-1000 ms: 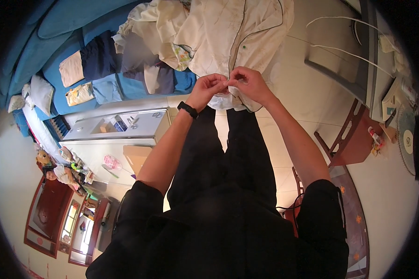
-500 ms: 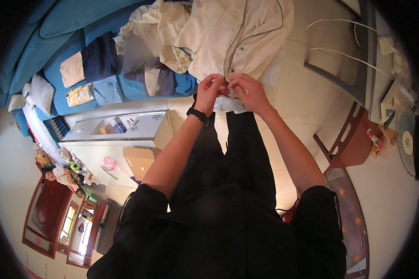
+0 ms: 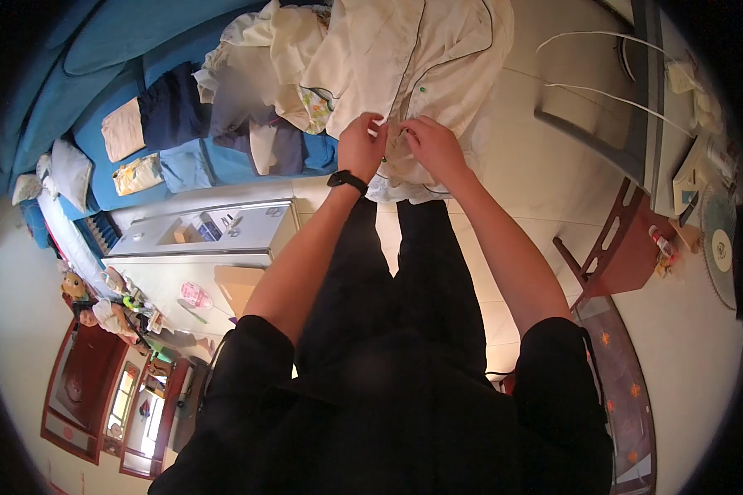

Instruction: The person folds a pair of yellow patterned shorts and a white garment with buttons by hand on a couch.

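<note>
A cream button-up shirt (image 3: 454, 62) with dark piping and green buttons hangs spread out in front of me, its upper part beside the sofa. My left hand (image 3: 362, 151) pinches the left edge of its front opening, fingers curled. Opposite it, a short gap away, my right hand (image 3: 434, 149) has thumb and fingertips closed on the other edge. One green button (image 3: 422, 90) shows above my hands, and another (image 3: 384, 158) lies just below my left fingers. What sits exactly between the fingertips is too small to make out.
Folded clothes, including dark blue trousers (image 3: 173, 109) and a light blue piece (image 3: 186, 165), lie on the blue sofa (image 3: 99, 62). More cream cloth (image 3: 260, 41) is heaped beside the shirt. A low white cabinet (image 3: 248, 227) stands left, a dark red stool (image 3: 619, 247) right. Someone is at far left.
Both hands have moved a little up the front opening and slightly apart. A green button below the left fingers has come into sight, and more of the lower shirt shows.
</note>
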The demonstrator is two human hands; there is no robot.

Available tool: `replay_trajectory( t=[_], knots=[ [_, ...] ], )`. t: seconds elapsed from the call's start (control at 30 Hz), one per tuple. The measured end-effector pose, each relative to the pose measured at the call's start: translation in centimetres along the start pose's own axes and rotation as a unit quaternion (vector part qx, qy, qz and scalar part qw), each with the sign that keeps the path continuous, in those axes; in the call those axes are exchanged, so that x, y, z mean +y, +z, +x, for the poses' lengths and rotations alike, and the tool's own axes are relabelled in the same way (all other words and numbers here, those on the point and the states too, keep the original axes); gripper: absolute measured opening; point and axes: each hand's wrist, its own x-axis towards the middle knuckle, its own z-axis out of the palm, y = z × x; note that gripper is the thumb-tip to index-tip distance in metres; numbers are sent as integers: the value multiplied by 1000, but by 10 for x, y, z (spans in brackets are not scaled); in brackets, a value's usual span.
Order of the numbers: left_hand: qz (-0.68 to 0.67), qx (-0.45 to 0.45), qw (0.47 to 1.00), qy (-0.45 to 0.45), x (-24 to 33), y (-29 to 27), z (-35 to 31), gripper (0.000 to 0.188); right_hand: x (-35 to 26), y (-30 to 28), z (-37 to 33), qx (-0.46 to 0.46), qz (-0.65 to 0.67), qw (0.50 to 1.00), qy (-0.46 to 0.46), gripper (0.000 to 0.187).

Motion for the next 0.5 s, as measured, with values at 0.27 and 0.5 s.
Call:
replay_trajectory(
  t=[0.27, 0.5],
  knots=[
    [69, -10, 996, -51, 5, 9, 19, 23, 11, 17, -1, 14, -65, 998, -12, 23],
    [27, 42, 999, -11, 16, 6, 13, 18, 15, 10, -2, -22, -107, 994, -16, 24]
  ],
)
